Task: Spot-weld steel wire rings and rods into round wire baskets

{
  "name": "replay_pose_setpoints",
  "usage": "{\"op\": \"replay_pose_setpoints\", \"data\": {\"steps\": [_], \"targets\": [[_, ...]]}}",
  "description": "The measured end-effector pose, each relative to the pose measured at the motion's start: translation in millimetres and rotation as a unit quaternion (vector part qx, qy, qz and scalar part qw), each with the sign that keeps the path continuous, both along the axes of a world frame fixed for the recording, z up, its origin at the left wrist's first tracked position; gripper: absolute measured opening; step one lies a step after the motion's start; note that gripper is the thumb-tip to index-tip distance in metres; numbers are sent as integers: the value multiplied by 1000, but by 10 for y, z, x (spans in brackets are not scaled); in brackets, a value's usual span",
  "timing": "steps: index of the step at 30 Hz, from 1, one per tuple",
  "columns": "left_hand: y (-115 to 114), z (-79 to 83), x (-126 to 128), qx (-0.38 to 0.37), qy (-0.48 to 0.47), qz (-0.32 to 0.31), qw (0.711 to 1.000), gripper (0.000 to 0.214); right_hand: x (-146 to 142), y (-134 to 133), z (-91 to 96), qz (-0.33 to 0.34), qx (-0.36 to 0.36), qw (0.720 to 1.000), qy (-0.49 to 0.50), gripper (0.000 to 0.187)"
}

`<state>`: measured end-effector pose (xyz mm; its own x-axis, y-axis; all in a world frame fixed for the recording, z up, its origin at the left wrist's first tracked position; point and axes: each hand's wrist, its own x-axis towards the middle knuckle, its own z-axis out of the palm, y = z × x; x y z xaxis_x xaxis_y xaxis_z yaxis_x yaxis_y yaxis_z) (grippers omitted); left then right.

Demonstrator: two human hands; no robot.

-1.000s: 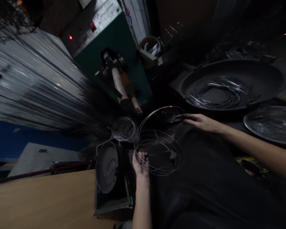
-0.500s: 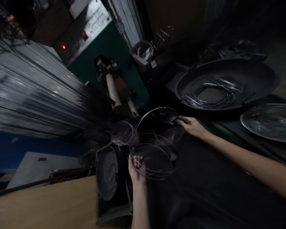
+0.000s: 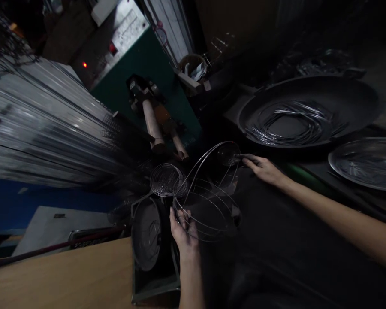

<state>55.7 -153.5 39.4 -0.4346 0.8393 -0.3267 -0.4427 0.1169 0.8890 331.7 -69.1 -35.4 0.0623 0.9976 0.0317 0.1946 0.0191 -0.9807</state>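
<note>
Thin wire in large loose loops (image 3: 197, 159) spans the gap between my two hands. My left hand (image 3: 184, 231) is below, its fingers curled around the near side of the loops. Just above those fingers is a tight wire coil (image 3: 167, 180), seen against the dark background. My right hand (image 3: 260, 167), farther right and higher, is closed in a pinch at the far side of the wire. A small round dish-like thing (image 3: 228, 153) shows dimly beside its fingertips; what it is I cannot make out.
A large dark pan (image 3: 350, 103) holding a ring of wires stands at the right, with a shallow metal dish (image 3: 366, 163) nearer. Up left is a green machine (image 3: 116, 64) with rollers and a red light. A round dark pan (image 3: 141, 240) and a wooden board (image 3: 67, 274) lie lower left.
The wire between my hands has shifted from one broad arc into two separate rising strands. My right hand has moved slightly right, while my left has shifted a little left.
</note>
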Motion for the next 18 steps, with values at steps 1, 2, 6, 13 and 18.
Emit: {"op": "replay_pose_setpoints", "data": {"steps": [1, 2, 6, 13, 18], "targets": [[-9, 9, 15, -2, -14, 15, 1000, 41, 1, 6, 12, 0, 1, 1000, 0, 47], [-20, 18, 32, -3, -35, 37, 999, 36, -5, 13, 20, -2, 1, 1000, 0, 46], [-71, 55, 69, -9, -81, 72, 994, 27, -85, 27, 14, -54, 9, 998, -33, 38], [-21, 11, 35, -12, -112, 54, 992, 36, -281, 25, 49, -143, 29, 987, -74, 23], [104, 17, 49, 8, -120, 81, 989, 33, 382, -198, 85, -70, -26, 976, -205, 24]]}}
